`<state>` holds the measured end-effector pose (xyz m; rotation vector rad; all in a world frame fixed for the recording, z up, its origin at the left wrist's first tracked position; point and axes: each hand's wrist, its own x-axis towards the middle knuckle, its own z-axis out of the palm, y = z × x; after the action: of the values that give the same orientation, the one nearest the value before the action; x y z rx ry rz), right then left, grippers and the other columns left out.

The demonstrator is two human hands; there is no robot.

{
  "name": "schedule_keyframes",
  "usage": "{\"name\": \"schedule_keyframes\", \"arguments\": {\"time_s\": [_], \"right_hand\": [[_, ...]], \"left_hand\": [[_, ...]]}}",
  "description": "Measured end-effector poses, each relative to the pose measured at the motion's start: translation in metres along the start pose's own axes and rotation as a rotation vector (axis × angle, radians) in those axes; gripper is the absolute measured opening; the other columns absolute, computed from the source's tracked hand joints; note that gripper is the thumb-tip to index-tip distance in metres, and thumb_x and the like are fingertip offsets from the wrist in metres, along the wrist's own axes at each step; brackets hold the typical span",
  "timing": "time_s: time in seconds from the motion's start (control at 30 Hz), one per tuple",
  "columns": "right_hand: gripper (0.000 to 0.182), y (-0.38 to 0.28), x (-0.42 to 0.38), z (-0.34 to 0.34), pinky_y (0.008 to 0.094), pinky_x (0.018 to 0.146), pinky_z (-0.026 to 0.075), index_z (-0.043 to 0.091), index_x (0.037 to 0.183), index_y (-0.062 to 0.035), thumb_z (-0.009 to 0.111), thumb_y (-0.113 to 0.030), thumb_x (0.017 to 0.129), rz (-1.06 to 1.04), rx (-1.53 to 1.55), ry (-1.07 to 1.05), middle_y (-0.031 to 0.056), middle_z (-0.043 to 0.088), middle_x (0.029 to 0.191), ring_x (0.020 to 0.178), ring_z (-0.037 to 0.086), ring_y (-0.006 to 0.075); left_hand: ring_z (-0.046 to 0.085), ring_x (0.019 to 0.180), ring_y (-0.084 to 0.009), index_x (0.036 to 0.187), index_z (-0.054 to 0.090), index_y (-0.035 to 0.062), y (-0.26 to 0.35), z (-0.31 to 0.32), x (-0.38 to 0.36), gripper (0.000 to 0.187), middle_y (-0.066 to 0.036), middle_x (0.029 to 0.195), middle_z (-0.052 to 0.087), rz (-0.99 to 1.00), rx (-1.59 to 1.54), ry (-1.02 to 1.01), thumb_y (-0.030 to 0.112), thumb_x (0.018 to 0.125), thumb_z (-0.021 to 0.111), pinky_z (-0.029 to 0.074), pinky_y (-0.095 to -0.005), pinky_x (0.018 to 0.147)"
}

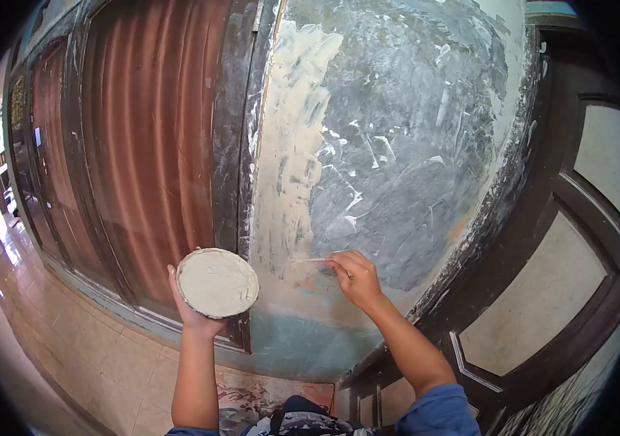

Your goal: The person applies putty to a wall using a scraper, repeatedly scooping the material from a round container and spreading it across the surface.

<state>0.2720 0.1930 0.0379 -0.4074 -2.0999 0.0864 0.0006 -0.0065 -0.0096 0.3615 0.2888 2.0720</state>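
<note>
Putty bowl (217, 282) in left hand (192, 314) | right hand (357, 280) presses scraper (308, 261) to wall (404, 145)

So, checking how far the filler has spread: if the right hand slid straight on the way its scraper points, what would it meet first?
Probably the cream putty band on the wall; the right hand holds its scraper pointing left.

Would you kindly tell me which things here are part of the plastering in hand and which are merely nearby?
In use:
left hand holding round pan of putty
right hand pressing scraper blade to wall
patchy grey wall

Merely nearby:
brown corrugated shutter
panelled door
tiled floor
</note>
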Motion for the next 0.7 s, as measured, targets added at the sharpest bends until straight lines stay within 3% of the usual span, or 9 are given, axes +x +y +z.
{"name": "schedule_keyframes", "arguments": {"time_s": [0.03,0.07,0.13,0.23,0.37,0.43,0.7], "right_hand": [[0.019,-0.009,0.009,-0.011,0.0404,0.079,0.059,0.076,0.105,-0.0043,0.077,-0.004,0.086,-0.169,0.04,-0.01,0.0113,0.076,0.101,0.095,0.073,0.0336],[0.019,-0.021,0.018,-0.023,0.0404,0.079,0.059,0.076,0.105,-0.0043,0.077,-0.004,0.086,-0.167,0.032,0.002,0.0113,0.076,0.101,0.095,0.073,0.0336],[0.027,-0.048,0.032,-0.041,0.0428,0.088,0.058,0.075,0.106,-0.0043,0.074,0.002,0.08,-0.472,0.037,-0.103,0.0102,0.075,0.105,0.104,0.071,0.0344],[0.031,-0.068,0.036,-0.057,0.0441,0.092,0.058,0.075,0.107,-0.0067,0.073,0.0,0.077,-0.606,-0.021,-0.261,0.0085,0.073,0.112,0.114,0.068,0.0337],[0.035,-0.074,0.034,-0.07,0.0449,0.094,0.057,0.074,0.111,-0.0082,0.072,-0.003,0.076,-0.654,-0.054,-0.337,0.0074,0.072,0.113,0.118,0.067,0.0323],[0.022,-0.071,0.033,-0.076,0.0451,0.101,0.054,0.073,0.106,-0.0091,0.066,-0.017,0.087,-0.658,-0.108,-0.332,0.0051,0.071,0.115,0.12,0.064,0.0296],[0.022,-0.069,0.014,-0.094,0.0445,0.098,0.055,0.074,0.107,-0.0083,0.068,-0.013,0.086,-0.572,-0.025,-0.311,0.0055,0.071,0.114,0.118,0.065,0.0302]], "left_hand": [[0.06,0.132,-0.0386,0.146,0.059,0.0147,-0.004,0.003,0.003,0.087,-0.011,0.147,0.062,-0.038,-0.019,-0.024,0.083,0.098,0.036,0.049,-0.0581,0.112],[0.06,0.132,-0.0377,0.146,0.06,0.0147,-0.011,0.001,0.009,0.086,-0.011,0.146,0.063,-0.012,-0.013,-0.034,0.083,0.098,0.036,0.049,-0.058,0.111],[0.061,0.131,-0.0373,0.145,0.06,0.0143,-0.019,0.013,0.008,0.086,-0.011,0.145,0.063,-0.04,0.003,-0.094,0.082,0.099,0.035,0.049,-0.0575,0.111],[0.062,0.13,-0.0367,0.145,0.06,0.0135,-0.027,0.028,0.006,0.086,-0.011,0.145,0.064,-0.067,0.028,-0.132,0.082,0.099,0.035,0.05,-0.0565,0.111],[0.063,0.128,-0.0368,0.145,0.06,0.0125,-0.039,0.041,0.005,0.086,-0.012,0.144,0.064,-0.083,0.053,-0.155,0.081,0.1,0.034,0.051,-0.0554,0.11],[0.064,0.128,-0.0368,0.145,0.06,0.0121,-0.048,0.046,0.006,0.086,-0.012,0.143,0.064,-0.066,0.057,-0.149,0.081,0.1,0.035,0.052,-0.0555,0.109],[0.064,0.127,-0.0369,0.144,0.06,0.0108,-0.071,0.057,-0.008,0.087,-0.013,0.142,0.065,-0.129,0.041,-0.127,0.081,0.099,0.035,0.051,-0.056,0.108]]}}
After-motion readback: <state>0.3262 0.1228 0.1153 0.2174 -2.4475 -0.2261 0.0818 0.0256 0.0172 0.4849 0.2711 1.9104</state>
